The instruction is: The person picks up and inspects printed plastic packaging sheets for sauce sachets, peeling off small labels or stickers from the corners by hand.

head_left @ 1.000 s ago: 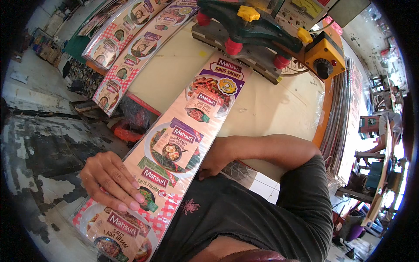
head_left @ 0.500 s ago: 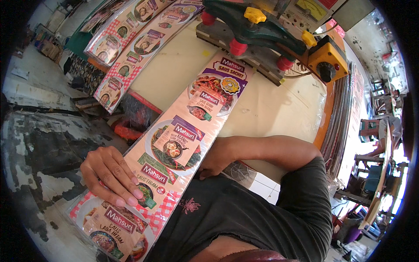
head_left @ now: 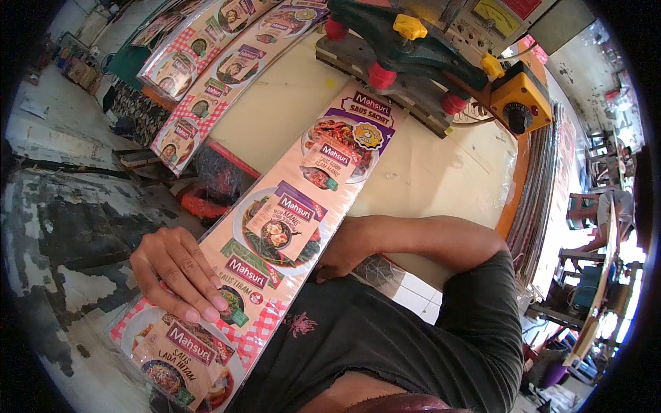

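A long printed plastic strip [head_left: 289,220] with food pictures lies along the cream table [head_left: 289,117], its far end near the green press machine [head_left: 406,41]. My left hand [head_left: 177,272] rests flat on the strip's near part, fingers on its left edge. On the strip's right edge, at the table's near side, my right hand [head_left: 341,251] holds it, fingers partly tucked under it.
More printed strips [head_left: 206,76] lie in a row at the table's far left. An orange control box [head_left: 520,103] with a black knob sits at the machine's right end. A stack of sheets [head_left: 544,193] leans along the right. Worn concrete floor [head_left: 55,227] is on the left.
The strip has slid toward me along the table, away from the machine. My left hand has shifted slightly up along the strip's left edge.
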{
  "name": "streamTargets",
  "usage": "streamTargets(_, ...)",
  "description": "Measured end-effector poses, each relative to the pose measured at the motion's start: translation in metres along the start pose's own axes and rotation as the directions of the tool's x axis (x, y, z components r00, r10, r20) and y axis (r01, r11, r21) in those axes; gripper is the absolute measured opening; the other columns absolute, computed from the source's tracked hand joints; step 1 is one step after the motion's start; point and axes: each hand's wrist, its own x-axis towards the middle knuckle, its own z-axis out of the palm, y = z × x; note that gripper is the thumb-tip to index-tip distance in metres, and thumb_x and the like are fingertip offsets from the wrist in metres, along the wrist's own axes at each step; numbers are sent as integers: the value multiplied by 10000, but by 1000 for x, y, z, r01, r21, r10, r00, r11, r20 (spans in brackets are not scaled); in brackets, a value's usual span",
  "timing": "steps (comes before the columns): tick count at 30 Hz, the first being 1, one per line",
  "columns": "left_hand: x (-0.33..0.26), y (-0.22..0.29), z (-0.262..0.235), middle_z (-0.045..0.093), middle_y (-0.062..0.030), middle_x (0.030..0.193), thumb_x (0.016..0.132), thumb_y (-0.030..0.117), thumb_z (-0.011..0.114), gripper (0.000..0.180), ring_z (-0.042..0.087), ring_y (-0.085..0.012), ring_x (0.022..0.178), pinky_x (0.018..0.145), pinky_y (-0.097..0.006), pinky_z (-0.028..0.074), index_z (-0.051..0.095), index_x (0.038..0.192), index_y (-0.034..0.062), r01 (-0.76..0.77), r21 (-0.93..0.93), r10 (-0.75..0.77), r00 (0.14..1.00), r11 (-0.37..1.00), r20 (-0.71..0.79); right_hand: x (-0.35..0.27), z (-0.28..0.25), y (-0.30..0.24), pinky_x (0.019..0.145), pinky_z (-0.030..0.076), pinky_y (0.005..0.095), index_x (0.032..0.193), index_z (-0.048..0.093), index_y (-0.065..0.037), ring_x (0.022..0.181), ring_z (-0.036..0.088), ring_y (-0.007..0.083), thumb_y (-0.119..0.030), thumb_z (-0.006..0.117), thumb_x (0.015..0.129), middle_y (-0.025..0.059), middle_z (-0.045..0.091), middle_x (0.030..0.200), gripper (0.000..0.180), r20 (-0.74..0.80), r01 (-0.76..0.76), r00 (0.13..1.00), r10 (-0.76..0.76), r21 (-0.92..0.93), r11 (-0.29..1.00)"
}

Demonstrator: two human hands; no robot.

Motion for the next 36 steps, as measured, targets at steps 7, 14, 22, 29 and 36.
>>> streamTargets(7,0,2,0,777,-225,1120,969,33,717,109,777,-322,1056,934,-406,623,756,1064,-4,-3,-5,3,1000,1000,4,-1,-12,-11,1141,435,529,1468,508,0,1316,581,440,-373,698,945,263,625,1390,669,-32,7,999,-8,-14,1000)
streamTargets(14,0,-15,-11,777,-229,1112,971,19,709,99,777,-322,1056,927,-409,627,753,1055,-10,-29,-53,31,998,998,49,-11,-10,-9,1143,434,529,1458,520,-2,1318,578,442,-364,719,928,259,632,1382,672,-51,-58,997,59,23,998)
streamTargets(22,0,-8,-6,781,-228,1089,963,22,720,93,785,-322,1024,898,-404,637,754,1044,-10,-39,-30,40,999,999,21,-2,-2,-2,1129,443,527,1421,557,-10,1294,594,437,-376,729,917,248,661,1335,646,-9,-47,999,47,24,999)
streamTargets(29,-2,-8,-2,782,-224,1095,963,45,728,108,784,-316,1032,901,-405,635,756,1055,-2,-35,-17,35,999,999,-13,-5,-8,-8,1168,412,527,1463,526,-14,1347,556,435,-393,729,911,247,609,1423,699,-129,15,991,-21,-42,999)
streamTargets(36,-1,-8,-4,781,-220,1105,965,45,724,114,781,-316,1040,916,-405,631,756,1066,2,-20,-25,21,1000,999,10,-5,-10,-9,1165,415,526,1451,533,0,1342,560,438,-389,724,913,250,611,1419,690,-65,-16,998,14,-28,999)
